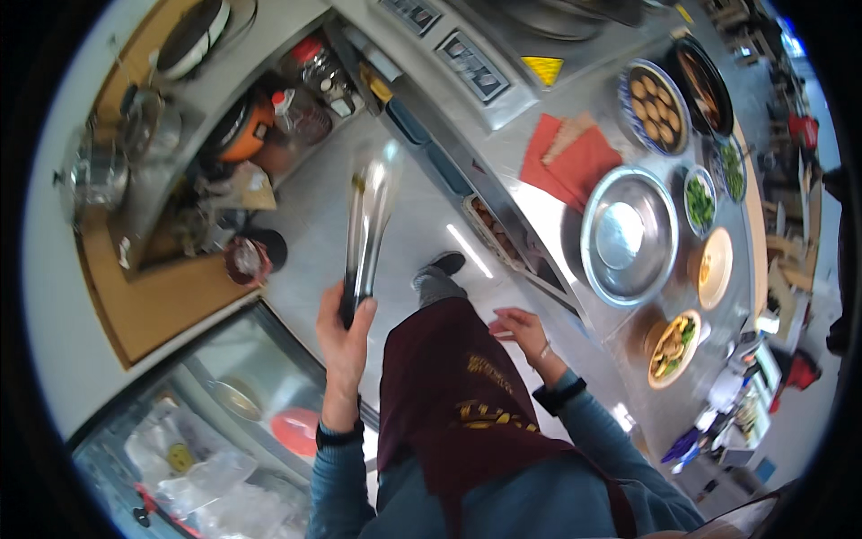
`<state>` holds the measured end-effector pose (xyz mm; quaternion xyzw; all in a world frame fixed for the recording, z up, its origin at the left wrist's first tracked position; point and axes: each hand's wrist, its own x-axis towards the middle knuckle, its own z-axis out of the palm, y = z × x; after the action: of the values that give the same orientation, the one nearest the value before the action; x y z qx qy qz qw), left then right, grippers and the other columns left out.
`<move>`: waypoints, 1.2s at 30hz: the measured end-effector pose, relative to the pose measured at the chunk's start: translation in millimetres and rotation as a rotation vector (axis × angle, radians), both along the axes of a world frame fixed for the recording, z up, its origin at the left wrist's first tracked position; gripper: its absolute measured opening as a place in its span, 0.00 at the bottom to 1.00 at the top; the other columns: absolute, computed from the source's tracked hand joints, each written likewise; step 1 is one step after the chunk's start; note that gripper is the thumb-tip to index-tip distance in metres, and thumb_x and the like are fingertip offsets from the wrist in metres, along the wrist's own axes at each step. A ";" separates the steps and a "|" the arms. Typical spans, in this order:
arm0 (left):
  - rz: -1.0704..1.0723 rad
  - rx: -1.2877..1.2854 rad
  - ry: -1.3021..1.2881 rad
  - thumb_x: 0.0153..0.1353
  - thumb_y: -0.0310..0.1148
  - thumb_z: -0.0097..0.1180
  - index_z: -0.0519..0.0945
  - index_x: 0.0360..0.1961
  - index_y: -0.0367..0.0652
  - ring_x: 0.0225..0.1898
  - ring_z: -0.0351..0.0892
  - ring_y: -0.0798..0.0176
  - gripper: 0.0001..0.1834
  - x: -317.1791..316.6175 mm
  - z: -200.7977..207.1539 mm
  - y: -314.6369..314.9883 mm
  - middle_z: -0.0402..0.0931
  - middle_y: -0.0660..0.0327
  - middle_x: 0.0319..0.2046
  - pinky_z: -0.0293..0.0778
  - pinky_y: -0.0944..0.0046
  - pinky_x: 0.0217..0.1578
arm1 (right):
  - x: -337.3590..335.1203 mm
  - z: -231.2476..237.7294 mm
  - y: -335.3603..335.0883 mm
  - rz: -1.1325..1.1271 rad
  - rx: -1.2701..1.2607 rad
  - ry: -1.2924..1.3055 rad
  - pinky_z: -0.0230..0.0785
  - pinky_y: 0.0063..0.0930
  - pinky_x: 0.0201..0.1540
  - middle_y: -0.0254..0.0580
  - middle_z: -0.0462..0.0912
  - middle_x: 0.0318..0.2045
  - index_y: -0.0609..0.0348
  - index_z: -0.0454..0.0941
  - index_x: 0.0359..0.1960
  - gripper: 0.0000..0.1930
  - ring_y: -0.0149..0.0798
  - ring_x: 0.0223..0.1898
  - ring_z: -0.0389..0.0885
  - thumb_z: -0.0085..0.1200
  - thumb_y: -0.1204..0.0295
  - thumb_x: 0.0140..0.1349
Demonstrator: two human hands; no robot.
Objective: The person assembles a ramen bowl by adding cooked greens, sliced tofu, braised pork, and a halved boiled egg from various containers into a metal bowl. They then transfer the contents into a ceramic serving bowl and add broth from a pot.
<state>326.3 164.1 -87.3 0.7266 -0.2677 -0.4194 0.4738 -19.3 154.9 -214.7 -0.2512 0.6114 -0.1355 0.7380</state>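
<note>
My left hand [344, 346] is closed around the black lower end of long metal tongs [363, 242], which point up and away from me over the floor. Their far end is blurred. To the right, my right hand [525, 334] hangs in the air beside my dark red apron [435, 377], with its fingers loosely apart and nothing in them. Beyond it, on the steel counter, stands a wide metal bowl [660, 277]. Red cloths [579, 166] lie flat to the left of that bowl.
Along the counter's far edge are a patterned bowl of round pieces [655, 108], a black pan [700, 85], bowls of greens [699, 202] and a mixed-food bowl [673, 350]. Left, an open cupboard holds jars [303, 117]. A glass-topped cabinet [296, 346] sits at lower left.
</note>
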 end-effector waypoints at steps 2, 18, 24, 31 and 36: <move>0.154 0.160 0.040 0.64 0.30 0.66 0.77 0.54 0.30 0.40 0.70 0.71 0.21 -5.4 -47.3 48.4 0.73 0.65 0.39 0.71 0.69 0.44 | 18.3 -53.9 -37.8 0.023 -0.050 0.153 0.79 0.26 0.42 0.45 0.89 0.39 0.64 0.81 0.51 0.13 0.35 0.40 0.88 0.57 0.72 0.68; 0.020 0.324 -0.105 0.54 0.26 0.69 0.77 0.51 0.25 0.41 0.75 0.60 0.24 20.7 -182.5 120.4 0.74 0.55 0.40 0.74 0.59 0.44 | 124.2 -297.8 -320.9 0.239 -0.839 1.382 0.76 0.51 0.50 0.56 0.85 0.46 0.61 0.75 0.55 0.20 0.61 0.45 0.84 0.58 0.65 0.64; -0.465 0.229 -0.419 0.64 0.36 0.68 0.77 0.61 0.34 0.42 0.81 0.57 0.27 57.5 -106.7 21.5 0.82 0.49 0.44 0.79 0.59 0.43 | 131.1 -217.0 -133.3 0.103 -0.557 0.836 0.75 0.50 0.54 0.61 0.82 0.52 0.61 0.70 0.62 0.25 0.63 0.49 0.82 0.57 0.66 0.65; -1.138 -0.465 -0.648 0.55 0.31 0.71 0.75 0.56 0.30 0.43 0.75 0.40 0.30 -71.7 63.7 -157.5 0.72 0.45 0.41 0.73 0.50 0.45 | 23.2 72.7 63.2 -0.059 -0.516 0.364 0.78 0.39 0.49 0.52 0.86 0.43 0.58 0.75 0.59 0.22 0.50 0.45 0.86 0.59 0.65 0.66; -1.524 -0.648 -0.802 0.54 0.37 0.73 0.77 0.57 0.35 0.43 0.79 0.39 0.32 -241.8 147.3 -199.5 0.77 0.47 0.43 0.75 0.47 0.42 | -57.5 172.5 141.1 -0.549 -0.645 0.366 0.77 0.27 0.36 0.37 0.86 0.37 0.58 0.71 0.62 0.20 0.31 0.32 0.84 0.55 0.70 0.70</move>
<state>84.4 -35.4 60.0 0.2765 -0.9228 -0.2393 0.1214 -76.8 296.0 -42.2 -0.3166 0.7023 -0.4628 0.4386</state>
